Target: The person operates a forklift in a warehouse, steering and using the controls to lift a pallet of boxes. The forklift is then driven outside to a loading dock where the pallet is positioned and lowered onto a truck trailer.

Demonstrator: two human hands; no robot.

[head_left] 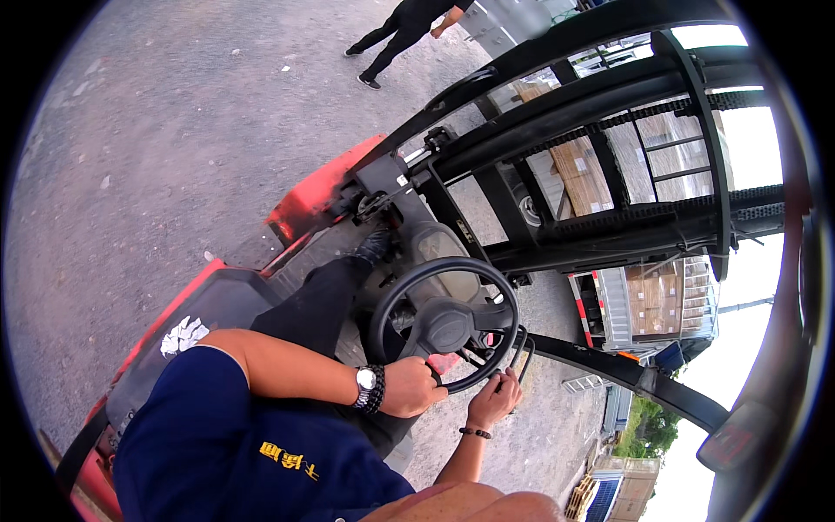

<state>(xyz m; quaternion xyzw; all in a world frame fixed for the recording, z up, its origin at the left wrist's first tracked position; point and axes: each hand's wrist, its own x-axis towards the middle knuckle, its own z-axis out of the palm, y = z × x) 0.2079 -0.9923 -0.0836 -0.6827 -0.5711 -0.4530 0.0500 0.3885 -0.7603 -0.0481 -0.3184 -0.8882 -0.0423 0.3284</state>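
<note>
Operator's notes, from my end of the feed
Seat of the red forklift taken; steering wheel directly in front of the torso, right of the legs, fixed on its column
Left hand, watch and dark beads at the wrist: I have it clenched around the lower rim
Right hand, bead bracelet: fingers bent by the rim's lower right, next to a thin black lever; I cannot tell whether it grips the rim, the lever or neither
Progress, my judgement: driver in place, one hand committed to steering; driving looks to be the step in hand, and nothing shows it finished
Black mast stands ahead; I cannot tell whether it carries a load
Brown cartons visible through its rails; more stacked cartons already sit on a truck bed farther right
What remains to be moved, if anything: not readable from here
Person in black on the gravel, well apart from the machine
</note>
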